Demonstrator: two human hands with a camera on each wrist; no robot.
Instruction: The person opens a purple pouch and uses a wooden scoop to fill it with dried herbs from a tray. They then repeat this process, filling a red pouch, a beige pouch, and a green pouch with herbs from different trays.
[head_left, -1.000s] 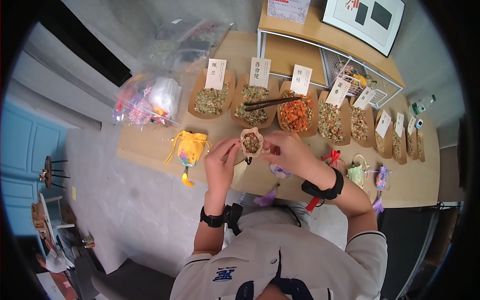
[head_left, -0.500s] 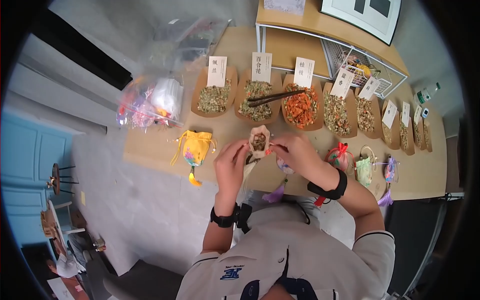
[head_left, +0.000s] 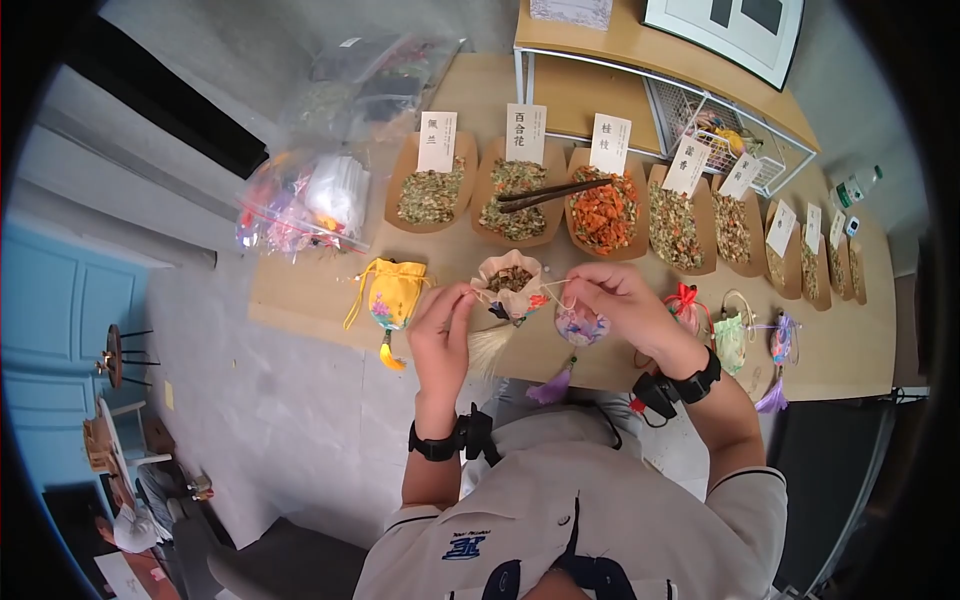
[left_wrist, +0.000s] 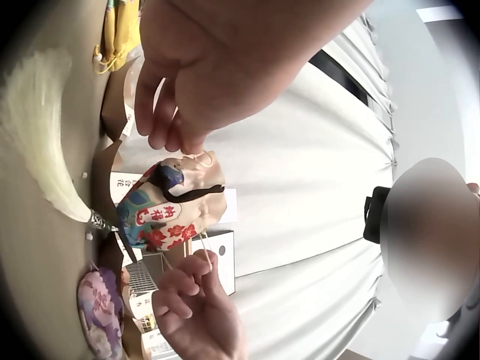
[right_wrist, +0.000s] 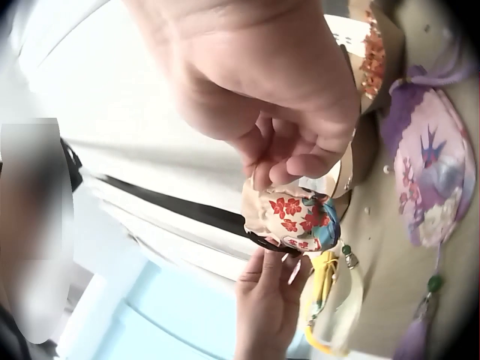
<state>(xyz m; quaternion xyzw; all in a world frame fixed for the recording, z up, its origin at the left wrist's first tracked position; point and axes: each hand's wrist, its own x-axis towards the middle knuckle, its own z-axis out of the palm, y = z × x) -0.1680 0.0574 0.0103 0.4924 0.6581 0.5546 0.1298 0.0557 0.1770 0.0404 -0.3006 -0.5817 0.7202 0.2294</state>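
A small cream drawstring pouch [head_left: 512, 283] with red flowers and a blue-green base is held upright over the table's front part, its frilled mouth open. Dried herbs [head_left: 511, 277] fill it. My left hand [head_left: 438, 328] pinches the thin pale drawstring at the pouch's left side. On the other side my right hand [head_left: 632, 308] pinches the cord's other end, pulled out from the rim; this pale cord [left_wrist: 205, 241] shows in the left wrist view. A cream tassel [left_wrist: 43, 131] hangs from the pouch bottom. Beside my right fingers lies a purple floral sachet [right_wrist: 431, 172].
Paper trays of dried herbs [head_left: 430, 195] with name cards line the table [head_left: 300, 300]; dark tongs [head_left: 553, 195] lie across two of them. A yellow pouch [head_left: 392, 295] lies left, more sachets [head_left: 730, 343] right. Plastic bags [head_left: 310, 205] sit back left, a shelf [head_left: 670, 55] behind.
My hands have moved apart, the right one outward to the right, drawing out the cord. The pouch mouth has spread wider, and its red-flowered side now shows more.
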